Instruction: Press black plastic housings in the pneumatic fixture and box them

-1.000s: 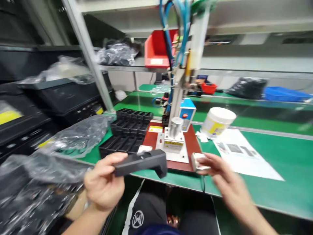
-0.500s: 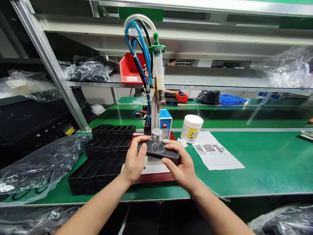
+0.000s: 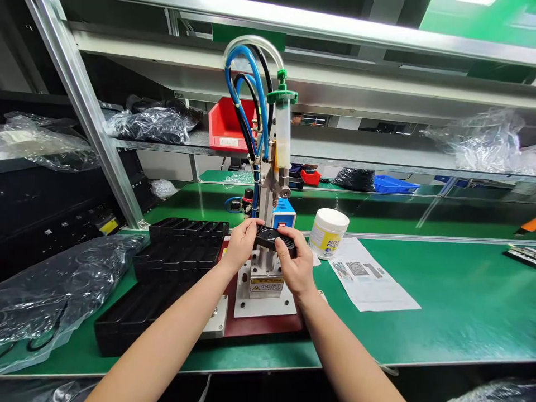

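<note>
Black and flat, the plastic part point(image 3: 274, 239) with a round recess in its top sits above the metal post of the dispensing fixture point(image 3: 264, 282), gripped at its two ends: the left hand point(image 3: 240, 244) has its fingers closed around the left end, the right hand point(image 3: 295, 263) has thumb and fingers clamped on the right end. Directly above hangs the syringe barrel point(image 3: 283, 131) with its green cap (blue hoses loop over it). Stacked black trays point(image 3: 176, 262) lie just left on the green worktop point(image 3: 452, 301); a white jar point(image 3: 329, 233) and printed sheet point(image 3: 371, 276) lie right.
</note>
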Demonstrator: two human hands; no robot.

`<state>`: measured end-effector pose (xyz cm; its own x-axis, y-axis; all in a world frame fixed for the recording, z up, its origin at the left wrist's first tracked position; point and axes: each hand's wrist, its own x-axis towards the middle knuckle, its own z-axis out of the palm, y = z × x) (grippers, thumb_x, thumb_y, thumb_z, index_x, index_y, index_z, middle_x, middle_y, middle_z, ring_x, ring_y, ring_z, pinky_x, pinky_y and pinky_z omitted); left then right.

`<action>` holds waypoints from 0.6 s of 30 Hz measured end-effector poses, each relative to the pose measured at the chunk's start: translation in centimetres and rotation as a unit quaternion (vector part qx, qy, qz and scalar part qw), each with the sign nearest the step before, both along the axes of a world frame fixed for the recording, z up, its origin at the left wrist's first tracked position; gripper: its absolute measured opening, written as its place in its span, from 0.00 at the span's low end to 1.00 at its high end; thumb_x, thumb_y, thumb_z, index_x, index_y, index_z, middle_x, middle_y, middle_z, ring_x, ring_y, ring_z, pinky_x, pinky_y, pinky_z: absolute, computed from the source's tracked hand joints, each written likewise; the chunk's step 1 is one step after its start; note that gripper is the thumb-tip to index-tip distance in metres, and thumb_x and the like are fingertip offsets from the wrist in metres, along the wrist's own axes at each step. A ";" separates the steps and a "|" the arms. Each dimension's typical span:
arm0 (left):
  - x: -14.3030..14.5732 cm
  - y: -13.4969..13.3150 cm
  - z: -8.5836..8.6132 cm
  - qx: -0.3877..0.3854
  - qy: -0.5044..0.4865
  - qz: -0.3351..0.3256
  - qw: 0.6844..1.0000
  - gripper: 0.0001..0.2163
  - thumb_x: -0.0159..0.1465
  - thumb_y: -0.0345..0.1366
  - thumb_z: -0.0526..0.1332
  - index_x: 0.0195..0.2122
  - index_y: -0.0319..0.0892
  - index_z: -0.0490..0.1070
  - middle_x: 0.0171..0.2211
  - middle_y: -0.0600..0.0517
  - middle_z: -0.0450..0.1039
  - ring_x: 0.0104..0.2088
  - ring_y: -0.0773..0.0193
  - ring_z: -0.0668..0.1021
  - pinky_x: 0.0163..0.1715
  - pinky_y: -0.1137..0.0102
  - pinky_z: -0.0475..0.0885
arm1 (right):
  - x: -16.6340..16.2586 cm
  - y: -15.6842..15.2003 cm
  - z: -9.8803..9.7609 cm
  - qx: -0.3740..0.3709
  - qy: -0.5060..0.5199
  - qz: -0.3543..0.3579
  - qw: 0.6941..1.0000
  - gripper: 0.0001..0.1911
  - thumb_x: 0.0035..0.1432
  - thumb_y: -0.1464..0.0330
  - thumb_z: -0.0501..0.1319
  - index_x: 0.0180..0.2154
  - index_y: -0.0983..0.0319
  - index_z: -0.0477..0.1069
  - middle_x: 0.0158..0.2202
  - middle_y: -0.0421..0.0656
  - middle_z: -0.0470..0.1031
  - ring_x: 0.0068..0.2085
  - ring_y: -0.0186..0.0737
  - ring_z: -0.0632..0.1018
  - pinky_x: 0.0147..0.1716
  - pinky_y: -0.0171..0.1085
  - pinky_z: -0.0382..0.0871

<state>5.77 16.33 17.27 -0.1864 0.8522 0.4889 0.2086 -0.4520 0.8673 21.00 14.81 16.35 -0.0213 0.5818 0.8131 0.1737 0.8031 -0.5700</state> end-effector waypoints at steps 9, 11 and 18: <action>-0.1 0.2 -0.6 0.025 0.015 0.035 0.999 0.16 0.64 0.44 0.51 0.38 0.41 0.75 0.35 0.49 0.76 0.36 0.60 0.76 0.39 0.66 0.70 | -1.6 -0.2 -1.4 0.008 0.071 -0.038 0.997 0.08 0.65 0.64 0.57 0.43 0.59 0.71 0.44 0.48 0.73 0.46 0.48 0.75 0.50 0.50 0.69; 0.0 0.5 -0.7 0.021 0.014 0.036 0.999 0.17 0.65 0.45 0.51 0.39 0.41 0.75 0.36 0.49 0.76 0.37 0.60 0.76 0.39 0.66 0.70 | -1.7 0.1 -1.4 0.008 0.069 -0.040 0.997 0.09 0.65 0.64 0.57 0.44 0.60 0.71 0.43 0.48 0.73 0.46 0.47 0.75 0.50 0.49 0.70; -0.6 -3.5 -0.4 0.042 0.050 0.081 0.995 0.18 0.69 0.42 0.51 0.55 0.41 0.66 0.52 0.42 0.71 0.52 0.57 0.74 0.52 0.61 0.69 | 3.2 -1.0 -2.6 -0.079 -0.044 -0.031 0.995 0.24 0.68 0.58 0.55 0.63 0.56 0.59 0.62 0.47 0.63 0.60 0.50 0.66 0.59 0.54 0.61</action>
